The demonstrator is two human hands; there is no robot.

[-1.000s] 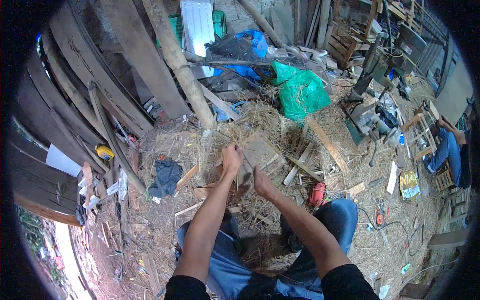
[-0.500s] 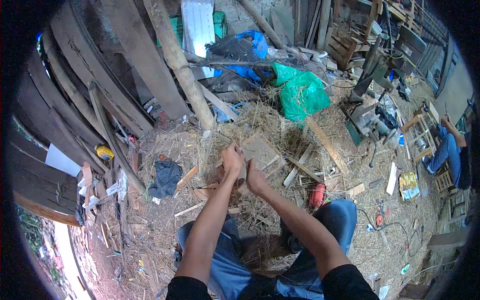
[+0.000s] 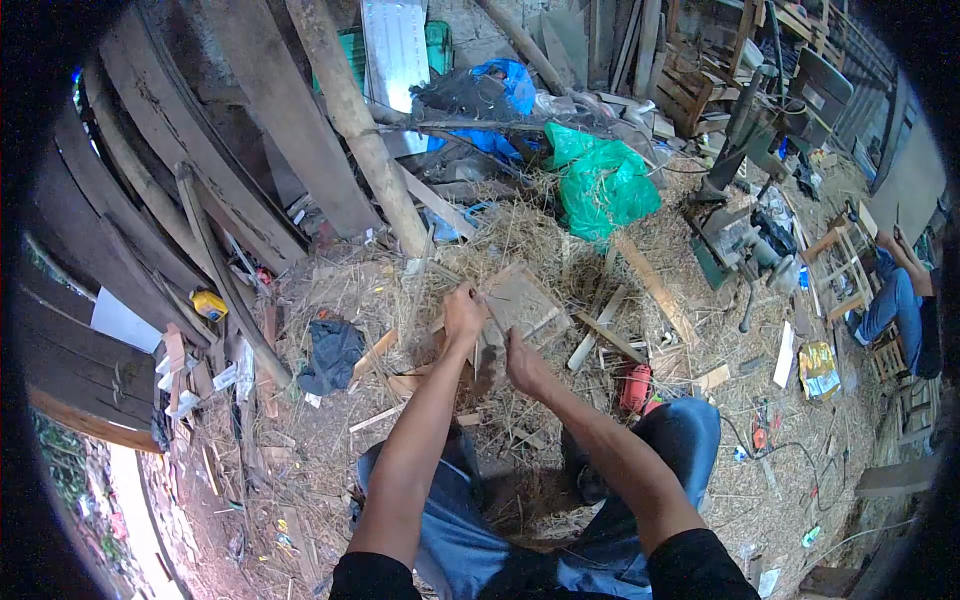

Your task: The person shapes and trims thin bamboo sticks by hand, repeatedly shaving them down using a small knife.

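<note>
In the head view my left hand (image 3: 463, 312) is closed, fingers curled, over the near left corner of a flat wooden board (image 3: 530, 300) lying on the straw. My right hand (image 3: 525, 364) is closed too, a little lower and to the right. A thin, narrow strip (image 3: 495, 317) seems to run between the two hands; its kind is too small to tell. Below it, between my wrists, shows a grey-brown piece (image 3: 488, 355), partly hidden. My fingers cover most of whatever each hand grips.
Wood offcuts and straw cover the ground. A red cylindrical object (image 3: 635, 388) lies by my right knee, a dark crumpled bag (image 3: 332, 356) to the left. A green plastic bag (image 3: 603, 185) and a wooden pole (image 3: 365, 140) are ahead. Another person (image 3: 900, 300) sits at far right.
My right hand has moved slightly right, widening the gap between my hands. The left hand has barely shifted. The thin strip between them shows more plainly.
</note>
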